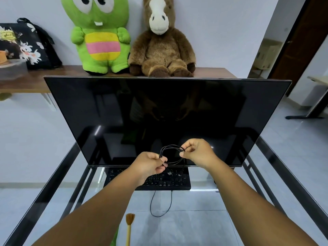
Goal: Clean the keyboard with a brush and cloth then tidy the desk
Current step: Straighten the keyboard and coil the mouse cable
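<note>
**Coiled keyboard cable held in both hands above the glass desk**

My left hand (150, 163) and my right hand (197, 152) are raised in front of the lower edge of the large black flat monitor (166, 119). Between them hangs the thin black cable (171, 155), gathered into a few round loops. My left thumb and forefinger are curled and pinch the left side of the coil; my right thumb and forefinger pinch its right side, the other fingers folded in toward the palm. A plug end dangles just below the left hand.

The black flat computer keyboard (170, 180) lies on the transparent glass desk with dark metal frame (53, 178), at the far middle of the surface, its far edge tucked beneath the monitor. My left hand covers part of its left half. From its near edge a slack stretch of the cable curves toward me across the glass and back.

At the near edge of the surface, between my forearms, lies a small wooden-handled brush with tan bristles (129, 226), bristles pointing away from me. Just beside its handle, on the left, a sliver of bright green cloth (115, 235) shows.

Behind the monitor a brown wooden shelf (213, 72) carries a green plush frog-like toy (101, 32), a brown plush horse (161, 43) touching it, and a black floral fabric bag (26, 43) at the left; what the bag holds cannot be told.
</note>
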{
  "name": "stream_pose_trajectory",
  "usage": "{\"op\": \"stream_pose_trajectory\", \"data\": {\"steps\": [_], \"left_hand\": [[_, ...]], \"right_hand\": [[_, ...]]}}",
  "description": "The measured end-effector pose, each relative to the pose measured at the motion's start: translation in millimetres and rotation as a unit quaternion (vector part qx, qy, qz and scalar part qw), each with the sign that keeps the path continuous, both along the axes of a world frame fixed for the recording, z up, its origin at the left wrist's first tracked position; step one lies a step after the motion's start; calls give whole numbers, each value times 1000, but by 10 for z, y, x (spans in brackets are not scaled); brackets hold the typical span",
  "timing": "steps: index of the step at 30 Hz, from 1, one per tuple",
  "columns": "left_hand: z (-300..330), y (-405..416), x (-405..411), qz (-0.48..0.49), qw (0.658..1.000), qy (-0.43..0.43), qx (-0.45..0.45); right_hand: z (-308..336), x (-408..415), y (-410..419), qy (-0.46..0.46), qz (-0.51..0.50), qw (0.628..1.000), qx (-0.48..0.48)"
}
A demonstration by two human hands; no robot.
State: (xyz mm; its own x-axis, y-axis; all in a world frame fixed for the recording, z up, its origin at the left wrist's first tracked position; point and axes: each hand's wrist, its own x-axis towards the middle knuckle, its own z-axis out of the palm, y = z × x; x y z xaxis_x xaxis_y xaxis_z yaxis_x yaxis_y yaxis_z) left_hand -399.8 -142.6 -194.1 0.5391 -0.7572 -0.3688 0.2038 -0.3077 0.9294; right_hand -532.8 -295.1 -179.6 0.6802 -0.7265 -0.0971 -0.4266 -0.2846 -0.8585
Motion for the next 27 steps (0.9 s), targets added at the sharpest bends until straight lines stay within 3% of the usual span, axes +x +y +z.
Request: {"op": "stream_pose_trajectory", "data": {"steps": [15, 21, 27], "left_hand": [[-30, -88, -61, 47, 996, 57, 43], [-116, -123, -119, 50, 976, 209, 28], [-204, -216, -176, 85, 950, 300, 3]], "right_hand": [[-4, -23, -51, -52, 24, 991, 122], [-70, -41, -62, -67, 17, 985, 160], [-192, -92, -93, -91, 5, 975, 201]]}}
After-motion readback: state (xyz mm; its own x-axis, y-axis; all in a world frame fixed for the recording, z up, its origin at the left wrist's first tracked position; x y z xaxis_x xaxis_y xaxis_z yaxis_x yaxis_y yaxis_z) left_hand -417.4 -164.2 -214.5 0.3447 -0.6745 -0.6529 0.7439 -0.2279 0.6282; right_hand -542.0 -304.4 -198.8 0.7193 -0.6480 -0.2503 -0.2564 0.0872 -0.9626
